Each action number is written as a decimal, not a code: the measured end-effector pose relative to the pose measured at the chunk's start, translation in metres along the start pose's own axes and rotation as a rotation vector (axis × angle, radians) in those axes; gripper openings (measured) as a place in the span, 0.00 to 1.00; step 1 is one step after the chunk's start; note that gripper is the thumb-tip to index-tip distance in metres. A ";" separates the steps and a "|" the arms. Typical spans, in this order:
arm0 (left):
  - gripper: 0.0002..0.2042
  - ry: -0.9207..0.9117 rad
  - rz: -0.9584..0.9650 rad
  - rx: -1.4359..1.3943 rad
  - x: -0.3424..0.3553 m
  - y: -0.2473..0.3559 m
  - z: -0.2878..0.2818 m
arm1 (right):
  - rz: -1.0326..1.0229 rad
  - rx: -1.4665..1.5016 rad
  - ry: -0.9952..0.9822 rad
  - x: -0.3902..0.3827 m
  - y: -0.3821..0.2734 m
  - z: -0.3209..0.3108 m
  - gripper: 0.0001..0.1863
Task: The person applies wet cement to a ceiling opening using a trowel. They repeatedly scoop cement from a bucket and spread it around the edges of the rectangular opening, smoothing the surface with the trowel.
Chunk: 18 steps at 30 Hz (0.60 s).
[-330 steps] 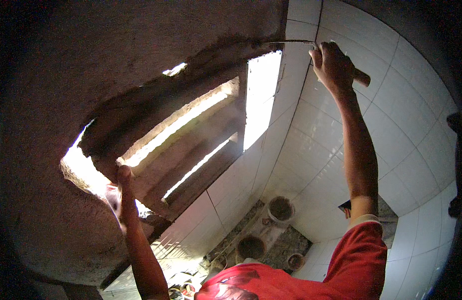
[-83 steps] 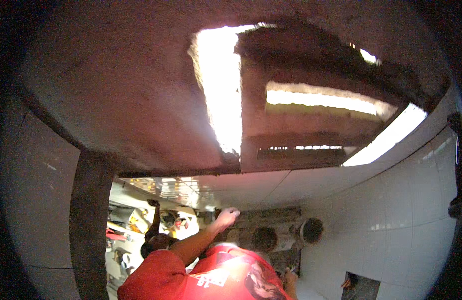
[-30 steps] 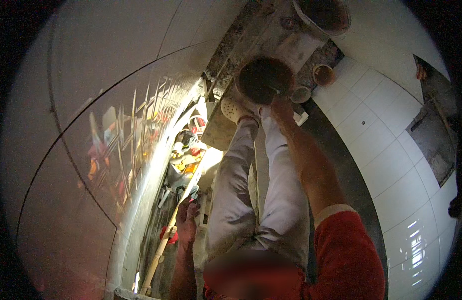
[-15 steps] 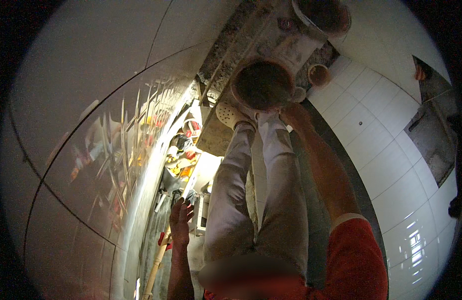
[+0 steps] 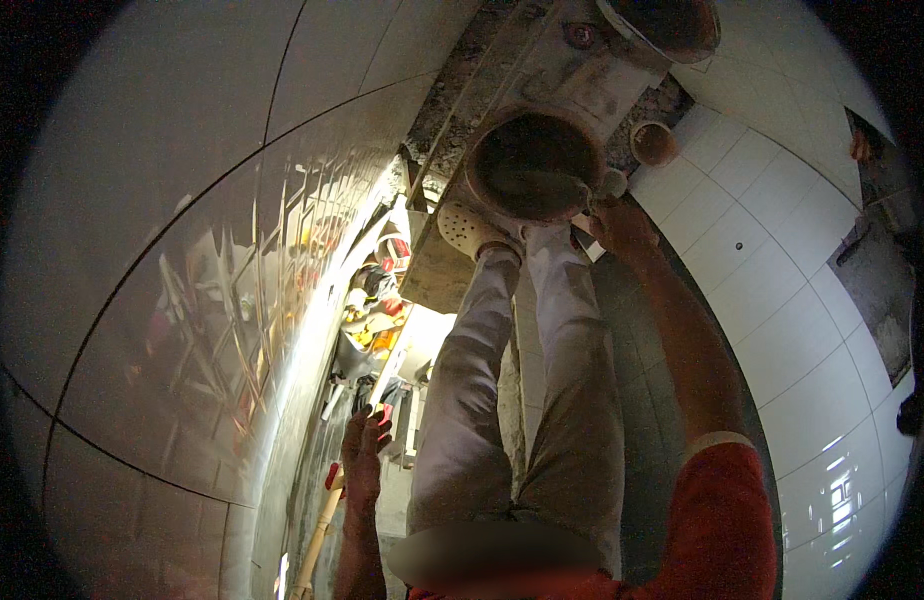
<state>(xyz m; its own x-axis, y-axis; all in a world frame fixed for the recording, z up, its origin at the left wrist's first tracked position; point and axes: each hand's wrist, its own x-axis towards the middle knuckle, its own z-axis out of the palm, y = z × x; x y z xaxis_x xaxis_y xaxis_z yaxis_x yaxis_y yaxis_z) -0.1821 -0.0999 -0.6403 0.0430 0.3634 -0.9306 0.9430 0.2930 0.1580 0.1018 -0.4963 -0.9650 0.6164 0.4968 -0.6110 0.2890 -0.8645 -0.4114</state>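
Note:
My right hand is down at the near right rim of a round dark bucket that stands just beyond my feet. The fingers look closed; what they grip there is hidden in shadow. A small pale round thing is beside that hand. A murky mix seems to fill the lower part of the bucket. My left hand is raised beside my left thigh, fingers up and loosely apart, with nothing visible in it. Close behind it runs a long pale wooden pole.
A second bucket stands at the far end, with a small round pot nearer. Lit clutter, including a red-and-white container, lies left of my legs. A glossy tiled wall rises on the left; white tiles cover the right.
The view has shifted a little, so the buckets appear slightly lower and to the right. My right hand stays by the bucket rim; my left hand stays raised by the pole.

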 end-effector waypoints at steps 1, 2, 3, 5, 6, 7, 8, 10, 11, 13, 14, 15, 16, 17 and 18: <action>0.26 -0.010 0.021 0.009 0.001 0.001 0.000 | -0.055 -0.112 0.043 -0.002 -0.002 -0.006 0.20; 0.26 -0.025 0.046 0.001 0.001 0.002 0.001 | -0.041 -0.159 0.062 -0.002 -0.006 -0.011 0.20; 0.26 -0.021 0.044 0.006 0.001 0.003 0.002 | -0.042 -0.203 0.110 0.000 -0.010 -0.014 0.20; 0.26 -0.010 0.055 -0.025 0.001 0.002 0.004 | 0.003 -0.218 0.097 0.007 -0.018 -0.021 0.18; 0.26 -0.014 0.055 -0.024 0.002 0.002 0.005 | 0.053 -0.191 0.032 0.013 -0.023 -0.022 0.17; 0.26 -0.020 0.052 -0.026 0.002 0.001 0.007 | 0.090 -0.166 -0.064 0.021 -0.030 -0.020 0.16; 0.26 -0.019 0.039 -0.028 0.002 0.000 0.008 | 0.129 -0.143 -0.159 0.028 -0.036 -0.018 0.16; 0.26 -0.038 0.028 -0.051 0.001 -0.001 0.009 | 0.153 -0.095 -0.323 0.045 -0.047 -0.011 0.17; 0.26 -0.031 -0.002 -0.076 0.000 -0.001 0.010 | 0.154 -0.068 -0.362 0.049 -0.052 -0.010 0.18; 0.26 -0.021 0.038 -0.041 -0.003 -0.001 0.008 | 0.167 -0.028 -0.346 0.041 -0.059 -0.010 0.19; 0.26 -0.016 0.041 -0.047 -0.003 0.000 0.007 | 0.131 -0.042 -0.258 0.037 -0.060 -0.014 0.19; 0.26 -0.010 0.047 -0.033 -0.002 0.000 0.006 | 0.139 -0.086 -0.226 0.032 -0.059 -0.021 0.19; 0.26 -0.009 0.049 -0.033 -0.001 0.000 0.005 | 0.148 -0.125 -0.177 0.027 -0.058 -0.028 0.19; 0.26 0.015 0.018 -0.045 0.000 0.000 0.005 | 0.150 -0.169 -0.168 0.024 -0.056 -0.036 0.19; 0.25 0.009 0.024 -0.068 0.003 -0.001 0.006 | 0.154 -0.207 -0.142 0.020 -0.053 -0.042 0.18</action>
<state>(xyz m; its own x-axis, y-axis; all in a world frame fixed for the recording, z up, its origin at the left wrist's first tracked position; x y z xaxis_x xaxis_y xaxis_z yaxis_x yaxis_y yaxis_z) -0.1812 -0.1043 -0.6450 0.0621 0.3788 -0.9234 0.9171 0.3433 0.2026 0.1304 -0.4440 -0.9272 0.5603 0.3516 -0.7500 0.3521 -0.9207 -0.1686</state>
